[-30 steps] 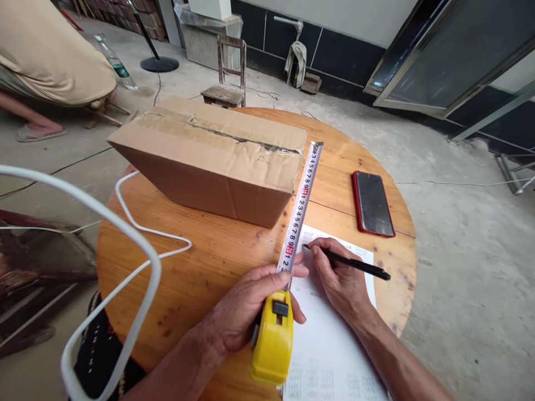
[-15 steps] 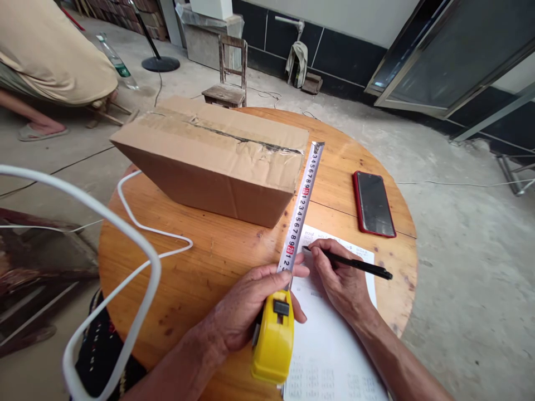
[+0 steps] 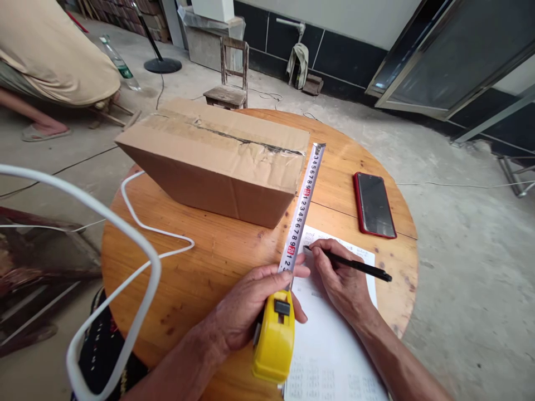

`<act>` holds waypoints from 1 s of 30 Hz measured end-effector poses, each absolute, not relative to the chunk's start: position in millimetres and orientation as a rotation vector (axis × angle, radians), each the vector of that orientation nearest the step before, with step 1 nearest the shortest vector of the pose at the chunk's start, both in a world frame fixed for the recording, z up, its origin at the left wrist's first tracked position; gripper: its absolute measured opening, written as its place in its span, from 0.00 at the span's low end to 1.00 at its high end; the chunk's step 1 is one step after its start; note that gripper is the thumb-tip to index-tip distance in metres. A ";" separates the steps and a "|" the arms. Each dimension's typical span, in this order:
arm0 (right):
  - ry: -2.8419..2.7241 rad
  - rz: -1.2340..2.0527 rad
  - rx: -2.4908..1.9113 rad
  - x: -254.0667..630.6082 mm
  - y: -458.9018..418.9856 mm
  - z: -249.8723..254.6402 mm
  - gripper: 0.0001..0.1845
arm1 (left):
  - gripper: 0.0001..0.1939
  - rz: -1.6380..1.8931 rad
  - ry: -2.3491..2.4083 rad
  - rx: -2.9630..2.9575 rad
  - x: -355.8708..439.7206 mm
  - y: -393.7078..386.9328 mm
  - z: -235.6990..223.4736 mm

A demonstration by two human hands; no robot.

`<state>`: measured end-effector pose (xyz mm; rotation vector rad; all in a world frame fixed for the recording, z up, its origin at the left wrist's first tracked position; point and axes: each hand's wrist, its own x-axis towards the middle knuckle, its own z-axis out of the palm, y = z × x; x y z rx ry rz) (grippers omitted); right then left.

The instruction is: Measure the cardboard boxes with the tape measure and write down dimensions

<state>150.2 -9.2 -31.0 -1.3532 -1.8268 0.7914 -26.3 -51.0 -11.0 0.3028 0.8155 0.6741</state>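
My left hand (image 3: 251, 303) is closed round a yellow tape measure (image 3: 273, 340), with the thumb lying on its drawn-out blade. The metal blade runs away from me, past the 20 mark, and its hooked end rests beside the right end of a cardboard box (image 3: 225, 167). My right hand (image 3: 340, 278) grips a black pen (image 3: 359, 266), its tip on a sheet of paper (image 3: 326, 340) with handwritten rows of figures. Part of the sheet is hidden under the right hand and the tape measure.
The round wooden table (image 3: 200, 267) carries a phone in a red case (image 3: 375, 205) on the right. White bent tubing (image 3: 154, 267) crosses the left side. Beyond stand a small wooden chair (image 3: 228, 94) and a plastic bottle (image 3: 121, 67). A person's foot (image 3: 45, 131) shows at far left.
Both hands, the tape measure and the pen keep nearly the same places. The whole view has shifted very slightly.
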 end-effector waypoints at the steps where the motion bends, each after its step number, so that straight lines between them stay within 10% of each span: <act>1: -1.825 0.798 -1.352 150.3 -9.2 -31.3 0.05 | 0.19 0.675 0.815 0.304 -26.4 -50.9 -11.1; 30: -1.710 0.743 -1.389 162.1 -8.0 -37.3 0.08 | 0.22 0.758 0.676 0.332 -21.5 -56.3 -27.1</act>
